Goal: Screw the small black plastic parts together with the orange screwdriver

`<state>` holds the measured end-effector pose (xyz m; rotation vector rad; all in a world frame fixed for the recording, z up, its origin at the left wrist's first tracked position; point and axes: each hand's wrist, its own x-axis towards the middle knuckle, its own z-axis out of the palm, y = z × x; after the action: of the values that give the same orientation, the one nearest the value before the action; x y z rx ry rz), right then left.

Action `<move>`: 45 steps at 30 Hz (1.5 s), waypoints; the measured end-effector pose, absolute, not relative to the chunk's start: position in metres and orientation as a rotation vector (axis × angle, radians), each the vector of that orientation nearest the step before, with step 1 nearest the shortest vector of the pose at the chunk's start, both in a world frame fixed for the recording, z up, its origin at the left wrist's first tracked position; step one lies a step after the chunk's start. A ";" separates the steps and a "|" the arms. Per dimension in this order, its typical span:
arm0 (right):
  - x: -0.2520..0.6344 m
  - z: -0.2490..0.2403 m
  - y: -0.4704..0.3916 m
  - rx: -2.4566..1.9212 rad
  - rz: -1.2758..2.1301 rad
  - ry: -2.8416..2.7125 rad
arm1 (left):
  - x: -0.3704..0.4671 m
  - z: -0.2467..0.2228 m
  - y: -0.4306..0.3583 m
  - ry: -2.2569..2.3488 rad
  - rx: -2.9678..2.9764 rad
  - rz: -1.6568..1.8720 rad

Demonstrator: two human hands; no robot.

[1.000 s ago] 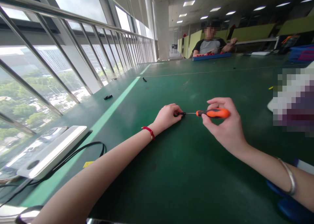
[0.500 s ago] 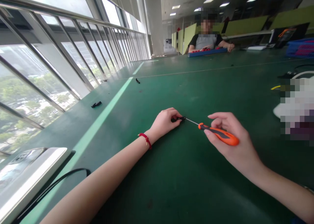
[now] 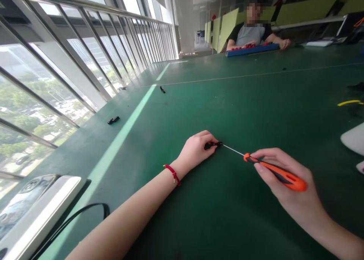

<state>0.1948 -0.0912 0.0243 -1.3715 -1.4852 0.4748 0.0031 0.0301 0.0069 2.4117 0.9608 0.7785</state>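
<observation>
1. A shiny metal rail runs beside big windows.
2. A flat white box lies on the green surface, near a black cord.
3. Far off, a person sits behind a long blue tray with red bits.
4. Something yellow lies at the right.

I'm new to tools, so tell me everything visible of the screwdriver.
The screwdriver has a bright orange handle with dark insets, plastic-like in look, and a thin, silvery, metal-looking shaft. It slants above the green table, handle end nearer the viewer, held by the right hand between thumb and fingers. Its tip meets the end of the small black piece in the left hand; how it seats there is too small to tell.
</observation>
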 end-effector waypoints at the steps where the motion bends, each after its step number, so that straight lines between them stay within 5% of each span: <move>1: 0.195 0.024 -0.091 -1.381 0.481 -1.488 | 0.003 0.007 0.030 0.969 2.404 0.771; 45: 0.199 0.017 -0.073 -1.207 0.324 -1.474 | -0.003 0.010 0.029 0.981 2.386 0.741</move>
<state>0.1989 -0.0729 0.0170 -1.2068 -1.4740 0.3241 -0.0029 0.0287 0.0096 2.3861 0.9813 0.7405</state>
